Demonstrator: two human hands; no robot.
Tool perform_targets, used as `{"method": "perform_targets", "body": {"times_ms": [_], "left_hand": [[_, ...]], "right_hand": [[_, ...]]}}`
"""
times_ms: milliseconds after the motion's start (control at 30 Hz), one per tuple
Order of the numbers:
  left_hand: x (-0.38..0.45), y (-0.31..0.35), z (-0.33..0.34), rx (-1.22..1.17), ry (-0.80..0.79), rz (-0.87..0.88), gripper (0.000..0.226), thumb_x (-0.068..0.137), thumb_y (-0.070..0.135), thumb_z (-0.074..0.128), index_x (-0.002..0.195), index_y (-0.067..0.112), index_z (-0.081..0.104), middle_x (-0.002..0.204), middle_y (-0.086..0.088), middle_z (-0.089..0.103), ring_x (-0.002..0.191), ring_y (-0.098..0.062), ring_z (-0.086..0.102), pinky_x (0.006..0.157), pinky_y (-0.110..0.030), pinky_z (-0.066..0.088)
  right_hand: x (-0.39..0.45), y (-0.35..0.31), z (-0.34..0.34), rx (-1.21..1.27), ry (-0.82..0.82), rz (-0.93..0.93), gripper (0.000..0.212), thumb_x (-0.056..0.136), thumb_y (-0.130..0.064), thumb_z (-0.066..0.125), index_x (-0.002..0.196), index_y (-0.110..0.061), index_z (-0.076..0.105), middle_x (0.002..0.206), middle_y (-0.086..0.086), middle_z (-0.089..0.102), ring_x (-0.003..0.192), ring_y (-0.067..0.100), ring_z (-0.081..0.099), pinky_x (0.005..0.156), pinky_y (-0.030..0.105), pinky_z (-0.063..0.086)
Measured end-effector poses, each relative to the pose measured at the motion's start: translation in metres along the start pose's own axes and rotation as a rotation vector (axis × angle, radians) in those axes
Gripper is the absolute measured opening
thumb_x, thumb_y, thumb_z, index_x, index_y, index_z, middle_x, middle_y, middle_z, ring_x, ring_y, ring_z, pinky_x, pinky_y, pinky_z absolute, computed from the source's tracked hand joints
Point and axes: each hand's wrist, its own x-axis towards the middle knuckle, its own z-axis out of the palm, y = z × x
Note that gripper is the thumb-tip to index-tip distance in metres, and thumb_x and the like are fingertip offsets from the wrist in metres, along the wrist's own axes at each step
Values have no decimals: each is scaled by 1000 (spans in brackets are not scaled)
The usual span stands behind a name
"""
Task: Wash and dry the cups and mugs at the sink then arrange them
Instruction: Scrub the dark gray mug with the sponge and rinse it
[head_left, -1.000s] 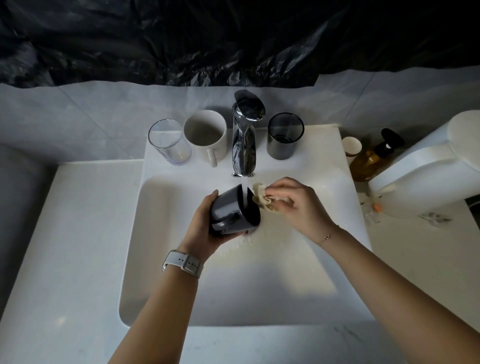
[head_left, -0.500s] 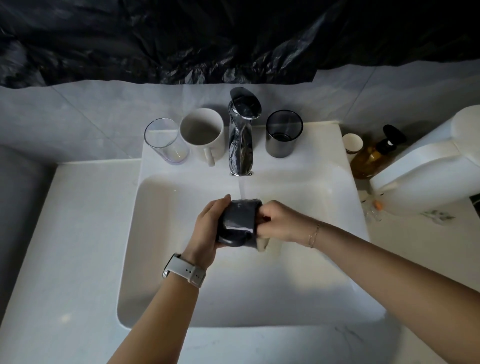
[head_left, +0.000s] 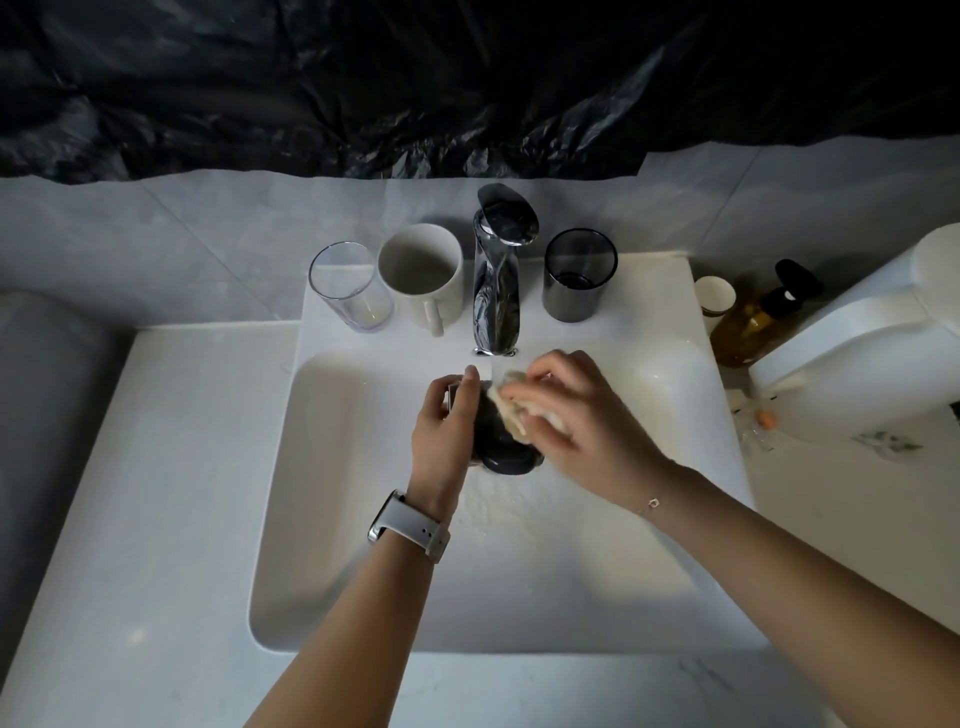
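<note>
i count three cups on the sink ledge: clear glass, white mug, smoky tumbler. a fourth, the glossy dark mug, sits over the basin under the faucet, gripped by my left hand; my right hand presses a beige sponge against it.

**One head-worn view, looking down**

A single wide-angle camera on the person's head faces forward and down, close above the sink. The faucet and wall lie ahead, both forearms reaching in from below.
</note>
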Motion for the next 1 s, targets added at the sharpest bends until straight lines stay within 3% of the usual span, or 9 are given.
{"method": "perform_targets", "body": {"times_ms": [67, 133, 200, 300, 467, 600, 700, 867, 1000], "left_hand": [[0, 2, 2, 31, 1, -2, 29, 81, 61, 59, 84, 33, 66, 83, 7, 72, 91, -23, 71, 86, -52, 57], [-2, 2, 4, 30, 0, -15, 34, 75, 63, 57, 86, 33, 65, 85, 5, 73, 93, -24, 71, 85, -55, 57], [-5, 3, 6, 90, 40, 19, 33, 72, 63, 54, 86, 34, 63, 84, 5, 70, 89, -22, 69, 83, -53, 58], [-6, 4, 6, 162, 103, 50, 35, 71, 66, 53, 84, 34, 61, 76, 10, 66, 83, -19, 65, 84, -50, 57], [-1, 0, 1, 96, 144, 8, 29, 79, 62, 55, 82, 33, 61, 81, 6, 67, 84, -20, 66, 84, -52, 57], [-6, 1, 3, 248, 135, 88, 38, 70, 70, 49, 84, 36, 58, 84, 7, 66, 84, -17, 65, 79, -50, 58], [-9, -4, 1, 298, 144, 102, 34, 72, 66, 52, 84, 35, 58, 85, 6, 67, 82, -16, 64, 81, -48, 56], [-13, -14, 6, 101, 138, -14, 20, 84, 57, 57, 81, 37, 60, 81, 6, 69, 85, -19, 67, 82, -50, 58], [-19, -11, 10, 196, 120, 84, 30, 74, 64, 54, 88, 38, 59, 90, 4, 67, 86, -17, 66, 79, -51, 58]], "right_hand": [[3, 1, 9, -119, -39, -94, 25, 89, -20, 57, 111, -15, 66, 107, 4, 54, 105, 24, 49, 95, 39, 42], [9, 3, 15, -33, -65, -42, 26, 90, -25, 57, 111, -11, 64, 117, 6, 55, 121, 27, 48, 107, 38, 36], [17, 8, 19, 99, -53, 128, 29, 90, -25, 56, 112, -6, 62, 118, 7, 60, 114, 26, 57, 98, 29, 43], [16, 17, 20, 153, 26, 295, 28, 88, -18, 56, 112, -4, 63, 110, 6, 66, 101, 24, 64, 90, 35, 49], [1, -1, 27, 90, 9, 152, 23, 86, -14, 55, 106, -5, 63, 107, 3, 63, 95, 16, 59, 85, 23, 46], [23, 14, 40, 63, 51, 308, 23, 87, -16, 59, 105, -3, 65, 103, 6, 69, 94, 15, 60, 112, 43, 32], [17, 13, 31, 239, -12, 476, 25, 87, -10, 62, 111, -4, 65, 112, 7, 69, 106, 22, 64, 97, 40, 47], [-3, -11, 28, 109, -46, 181, 21, 84, -13, 60, 104, -6, 62, 106, 3, 63, 91, 17, 60, 78, 25, 46], [20, 11, 26, 260, -44, 492, 12, 90, -18, 62, 100, -12, 64, 94, 0, 67, 89, 19, 63, 84, 32, 50]]}}
